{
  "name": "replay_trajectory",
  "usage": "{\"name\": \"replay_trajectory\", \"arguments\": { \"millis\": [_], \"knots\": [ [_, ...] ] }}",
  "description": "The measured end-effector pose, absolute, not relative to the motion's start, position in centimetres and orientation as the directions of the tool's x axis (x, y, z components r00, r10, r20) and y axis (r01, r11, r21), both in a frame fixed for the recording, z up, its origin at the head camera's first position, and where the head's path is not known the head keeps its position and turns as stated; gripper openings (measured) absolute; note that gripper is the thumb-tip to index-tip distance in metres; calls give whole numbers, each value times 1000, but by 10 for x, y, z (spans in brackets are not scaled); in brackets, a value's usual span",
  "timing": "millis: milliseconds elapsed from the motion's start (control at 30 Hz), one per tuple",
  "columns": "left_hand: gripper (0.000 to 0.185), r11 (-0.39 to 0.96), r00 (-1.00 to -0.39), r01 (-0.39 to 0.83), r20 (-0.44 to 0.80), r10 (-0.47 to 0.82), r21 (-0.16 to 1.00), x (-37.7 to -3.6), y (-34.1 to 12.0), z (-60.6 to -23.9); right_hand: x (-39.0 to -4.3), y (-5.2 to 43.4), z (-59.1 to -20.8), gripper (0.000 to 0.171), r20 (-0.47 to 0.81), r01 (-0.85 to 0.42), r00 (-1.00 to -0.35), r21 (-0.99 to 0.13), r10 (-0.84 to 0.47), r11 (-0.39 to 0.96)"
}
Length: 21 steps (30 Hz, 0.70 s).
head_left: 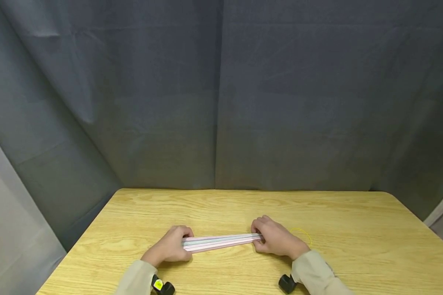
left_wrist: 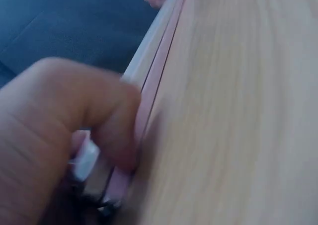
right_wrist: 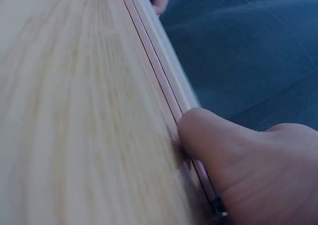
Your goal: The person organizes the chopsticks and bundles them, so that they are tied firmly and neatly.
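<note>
Both grips clamped, left hand point(head_left: 172, 246) and right hand point(head_left: 277, 238) pinching opposite ends of the pink-and-white stack point(head_left: 221, 243) at lower centre of the head view, over the desk point(head_left: 214, 207), probably to keep its layers flush; yellow loop point(head_left: 305, 232) sits just right.

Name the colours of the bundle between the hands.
The bundle shows pale pink, white and greyish bands, best in the head view.
</note>
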<state>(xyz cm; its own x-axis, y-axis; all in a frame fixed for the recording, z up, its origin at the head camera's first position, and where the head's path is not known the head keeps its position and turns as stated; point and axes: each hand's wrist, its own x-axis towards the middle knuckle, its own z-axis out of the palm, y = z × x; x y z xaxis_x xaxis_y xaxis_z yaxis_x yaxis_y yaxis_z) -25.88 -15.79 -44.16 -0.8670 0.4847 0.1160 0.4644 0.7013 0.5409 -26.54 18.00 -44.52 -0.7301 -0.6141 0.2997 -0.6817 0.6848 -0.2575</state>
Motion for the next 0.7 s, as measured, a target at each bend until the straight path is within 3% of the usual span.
{"name": "replay_trajectory", "arguments": {
  "millis": [500,700],
  "knots": [
    [9,721,-880,443,107,462,533,-260,-158,-447,-269,180,-448,15,274,-671,-740,-246,-614,699],
    [11,744,-885,442,108,453,501,-258,-157,-446,-268,179,-447,17,295,-680,-731,-242,-615,692]
  ]
}}
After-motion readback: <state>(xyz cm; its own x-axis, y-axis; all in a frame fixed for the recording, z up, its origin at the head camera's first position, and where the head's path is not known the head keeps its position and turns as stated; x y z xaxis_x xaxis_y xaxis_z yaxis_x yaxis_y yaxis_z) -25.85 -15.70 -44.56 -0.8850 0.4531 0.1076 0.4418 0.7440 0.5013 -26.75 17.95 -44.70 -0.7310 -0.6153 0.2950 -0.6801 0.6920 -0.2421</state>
